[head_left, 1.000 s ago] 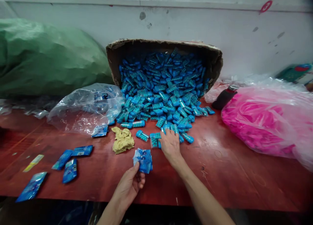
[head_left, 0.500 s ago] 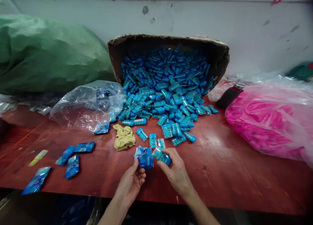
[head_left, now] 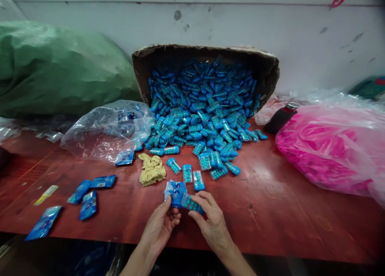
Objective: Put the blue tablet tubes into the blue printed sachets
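My left hand (head_left: 161, 224) pinches a blue printed packet (head_left: 175, 191) between thumb and fingers. In my right hand (head_left: 212, 218) is a clear container with a blue cap and teal beads (head_left: 191, 203), its clear end against the packet's right side. Whether that end is inside the packet I cannot tell. Just beyond my hands, two similar containers (head_left: 187, 173) (head_left: 199, 180) lie on the red table (head_left: 255, 216). A crumpled yellow cloth (head_left: 152, 170) rests to their left.
A tipped cardboard box (head_left: 140, 73) spills a heap of containers (head_left: 207, 119). Several blue packets (head_left: 88, 205) lie left, near a clear bag (head_left: 105, 127). Pink-filled bag (head_left: 325, 148) and dark bottle (head_left: 281, 117) stand right; a green sack (head_left: 60, 67) is back left.
My right hand has moved left and slightly down, bringing the container up against the packet. My left hand keeps its hold on the packet. The view has shifted slightly.
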`<state>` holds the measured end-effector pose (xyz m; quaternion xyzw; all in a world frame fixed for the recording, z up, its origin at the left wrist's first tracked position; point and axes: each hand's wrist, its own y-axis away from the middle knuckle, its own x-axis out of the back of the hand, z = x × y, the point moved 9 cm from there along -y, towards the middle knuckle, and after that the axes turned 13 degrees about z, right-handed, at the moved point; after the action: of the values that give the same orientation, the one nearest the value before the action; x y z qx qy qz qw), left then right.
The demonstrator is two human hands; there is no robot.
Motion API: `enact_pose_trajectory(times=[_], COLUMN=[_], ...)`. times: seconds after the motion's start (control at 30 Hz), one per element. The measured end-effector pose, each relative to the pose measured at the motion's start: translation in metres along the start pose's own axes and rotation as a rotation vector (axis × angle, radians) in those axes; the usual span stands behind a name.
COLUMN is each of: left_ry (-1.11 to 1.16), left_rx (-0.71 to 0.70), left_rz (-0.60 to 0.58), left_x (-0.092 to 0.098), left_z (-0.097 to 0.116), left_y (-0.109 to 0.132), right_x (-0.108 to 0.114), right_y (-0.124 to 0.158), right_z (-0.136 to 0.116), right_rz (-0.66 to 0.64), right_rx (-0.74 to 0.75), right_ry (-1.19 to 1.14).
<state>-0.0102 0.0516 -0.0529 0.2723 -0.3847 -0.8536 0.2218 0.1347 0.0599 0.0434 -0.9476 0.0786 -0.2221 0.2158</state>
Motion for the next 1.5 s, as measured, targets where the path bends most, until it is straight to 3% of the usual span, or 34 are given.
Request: enact_pose_trajectory(times=[0.33, 0.77, 1.03, 1.27, 1.37, 1.5], left_ry=[-0.005, 0.000, -0.128, -0.044, -0.064, -0.100], left_rx=[-0.106, -0.230, -0.260, -0.107, -0.037, 0.048], left_rz=[-0.070, -0.057, -0.141, -0.141, -0.174, -0.275], left_x=[-0.003, -0.001, -0.008, -0.019, -0.019, -0.017], left_z=[0.014, 0.031, 0.033, 0.009, 0.003, 0.003], left_y=[0.002, 0.000, 0.002, 0.005, 0.006, 0.010], right_x=[-0.001, -0.008, -0.008, -0.021, -0.027, -0.031], right_y=[0.003, 0.001, -0.003, 0.015, 0.018, 0.018], right_z=[-0.004, 0.001, 0.001, -0.002, -0.007, -0.003], right_rz=[0.026, -0.045, -0.146, -0.013, -0.087, -0.271], right_rx=[0.003, -0.138, -0.164, -0.007, -0.079, -0.308], right_ry=[-0.039, -0.168, -0.202, 0.017, -0.102, -0.461])
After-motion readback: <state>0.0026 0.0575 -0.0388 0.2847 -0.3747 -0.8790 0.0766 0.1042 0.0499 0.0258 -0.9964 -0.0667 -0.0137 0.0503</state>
